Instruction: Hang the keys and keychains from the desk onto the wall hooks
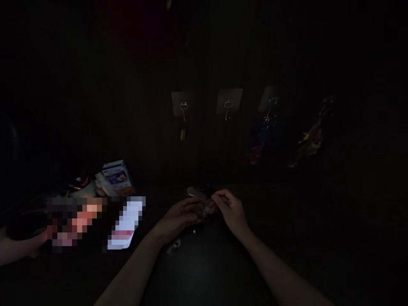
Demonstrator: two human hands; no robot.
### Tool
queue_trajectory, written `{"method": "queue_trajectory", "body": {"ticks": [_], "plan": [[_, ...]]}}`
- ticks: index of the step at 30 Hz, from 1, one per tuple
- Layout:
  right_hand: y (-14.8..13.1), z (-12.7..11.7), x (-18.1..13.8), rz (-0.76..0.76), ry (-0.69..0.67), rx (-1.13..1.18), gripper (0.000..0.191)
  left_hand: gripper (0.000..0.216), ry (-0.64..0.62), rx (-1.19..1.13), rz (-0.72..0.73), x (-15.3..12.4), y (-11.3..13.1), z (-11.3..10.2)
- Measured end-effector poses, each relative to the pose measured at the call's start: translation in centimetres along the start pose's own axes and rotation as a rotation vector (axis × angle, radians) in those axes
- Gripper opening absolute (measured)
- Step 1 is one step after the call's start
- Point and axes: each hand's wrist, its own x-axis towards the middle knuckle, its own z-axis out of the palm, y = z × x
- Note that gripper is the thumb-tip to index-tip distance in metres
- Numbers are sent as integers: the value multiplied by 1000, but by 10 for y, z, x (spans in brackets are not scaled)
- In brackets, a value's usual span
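Note:
The scene is very dark. My left hand [181, 214] and my right hand [231, 209] meet over a dark surface, fingers curled and pinched together around a small object [206, 207] that is too dim to name. A small pale, shiny thing [194, 192] lies just beyond my left fingers. A small light scrap [174, 245] rests on the surface beside my left wrist.
Three adhesive wall hooks [183, 106] [228, 105] [272, 103] are on the wall ahead; keys or trinkets [261, 140] hang at the right. A small printed box [116, 175] and pixelated items [126, 223] lie at the left. Another person's hand [22, 246] shows at the far left.

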Motion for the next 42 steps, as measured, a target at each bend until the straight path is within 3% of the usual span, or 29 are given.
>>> {"method": "queue_trajectory", "body": {"ticks": [7,22,30,42], "plan": [[-2,1,-2,-16,-3,-63,30,46,2,15,12,0,1,-3],[-5,0,-9,-145,-181,-271,12,37,113,-19,103,2,3,-4],[-8,0,-10,-114,-134,-204,17,31,162,55,110,2,4,-4],[-4,1,-6,-100,-23,-128,25,33,82,17,91,3,0,-5]]}}
